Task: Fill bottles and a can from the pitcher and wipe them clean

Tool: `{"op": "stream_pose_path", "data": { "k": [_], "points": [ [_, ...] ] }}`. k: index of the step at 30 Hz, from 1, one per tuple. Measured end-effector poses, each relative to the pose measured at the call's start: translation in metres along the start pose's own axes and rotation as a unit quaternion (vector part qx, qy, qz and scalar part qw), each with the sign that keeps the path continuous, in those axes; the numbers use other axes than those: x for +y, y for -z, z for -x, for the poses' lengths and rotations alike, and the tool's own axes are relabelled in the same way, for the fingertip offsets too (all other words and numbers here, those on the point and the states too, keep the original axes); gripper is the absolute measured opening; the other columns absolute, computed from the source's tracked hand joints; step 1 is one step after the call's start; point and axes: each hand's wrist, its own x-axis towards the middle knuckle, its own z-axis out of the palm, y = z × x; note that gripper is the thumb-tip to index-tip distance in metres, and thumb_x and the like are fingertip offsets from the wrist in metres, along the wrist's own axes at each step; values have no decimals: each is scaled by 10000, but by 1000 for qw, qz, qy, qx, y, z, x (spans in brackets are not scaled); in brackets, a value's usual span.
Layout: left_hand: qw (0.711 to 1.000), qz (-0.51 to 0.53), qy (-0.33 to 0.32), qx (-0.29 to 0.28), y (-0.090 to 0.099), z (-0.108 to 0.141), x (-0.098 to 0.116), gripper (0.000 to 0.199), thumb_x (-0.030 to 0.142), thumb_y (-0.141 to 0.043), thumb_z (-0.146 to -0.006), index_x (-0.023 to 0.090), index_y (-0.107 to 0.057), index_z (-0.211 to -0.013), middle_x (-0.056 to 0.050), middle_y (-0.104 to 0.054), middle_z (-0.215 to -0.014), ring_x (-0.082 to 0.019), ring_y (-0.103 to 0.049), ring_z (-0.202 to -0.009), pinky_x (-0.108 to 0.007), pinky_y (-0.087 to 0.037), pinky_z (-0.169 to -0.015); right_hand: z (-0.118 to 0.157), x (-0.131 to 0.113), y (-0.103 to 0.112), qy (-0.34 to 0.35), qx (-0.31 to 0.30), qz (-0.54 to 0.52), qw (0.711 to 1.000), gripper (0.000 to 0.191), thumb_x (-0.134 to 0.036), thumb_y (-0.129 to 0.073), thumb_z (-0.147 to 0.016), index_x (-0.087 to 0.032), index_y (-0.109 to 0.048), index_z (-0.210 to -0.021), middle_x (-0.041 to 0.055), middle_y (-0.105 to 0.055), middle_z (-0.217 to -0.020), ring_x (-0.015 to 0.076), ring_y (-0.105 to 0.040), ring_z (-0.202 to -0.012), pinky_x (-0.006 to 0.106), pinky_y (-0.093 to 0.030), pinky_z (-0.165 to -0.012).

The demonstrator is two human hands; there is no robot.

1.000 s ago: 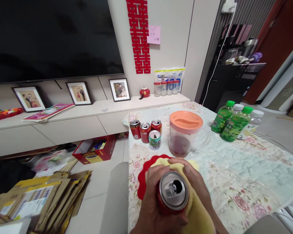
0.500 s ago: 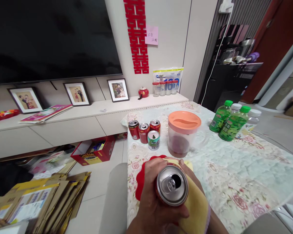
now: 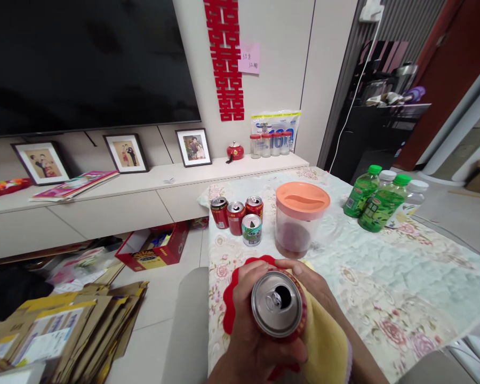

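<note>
An opened red drink can (image 3: pixel 278 306) is upright close below me, its silver top facing up. My left hand (image 3: pixel 248 325) is closed around the can's left and near side, the thumb across the front. On the can's right side my right hand (image 3: pixel 314 282) presses a yellow cloth (image 3: pixel 326 336) against it, fingers curled over the far side. Part of the cloth hangs down toward my right wrist. Beneath the hands lies a red scalloped mat (image 3: pixel 230 304), mostly covered by them. The can's lower part is hidden.
Several cans (image 3: pixel 236 217) stand grouped ahead on the flowered tablecloth (image 3: pixel 368 288). Right of them is a clear tub with an orange lid (image 3: pixel 303 198). Several bottles (image 3: pixel 384 202) stand farther right. A red box (image 3: pixel 154 248) and flattened cardboard (image 3: pixel 76 330) lie on the floor at left.
The can has shifted slightly left and turned a little in my left hand. My right hand and the yellow cloth have slid around its side, showing more of the right hand's back.
</note>
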Motion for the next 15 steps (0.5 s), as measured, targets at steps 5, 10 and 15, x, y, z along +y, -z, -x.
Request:
{"op": "stream_pose_path", "data": {
  "k": [5, 10, 15],
  "points": [
    [999, -2, 43, 19, 4, 5, 0, 816, 723, -791, -727, 319, -605, -1411, -105, -647, -1324, -347, -630, -1244, -494, -489, -1115, 8, -9, 7, 118, 97, 201, 968, 449, -557, -467, -1034, -205, -745, -1054, 69, -794, -1029, 228, -759, -909, 298, -569, -763],
    [993, 61, 86, 51, 5, 2, -7, 780, 650, -817, -775, 294, -554, -1417, -74, -693, -1197, -273, -715, -1036, -383, -565, -951, 24, -19, 15, 249, 233, 342, 875, 325, -431, -509, -1042, -226, -732, -1160, 17, -804, -1059, 182, -767, -860, 258, -552, -716],
    [979, 51, 194, 39, 11, 6, -13, 780, 660, -792, -799, 256, -517, -1408, -89, -673, -1252, -272, -675, -1127, -365, -533, -996, 47, -28, 25, 234, 377, 304, 843, 384, -499, -516, -1046, -229, -734, -1211, 66, -765, -1184, 257, -723, -1016, 333, -533, -818]
  ]
}}
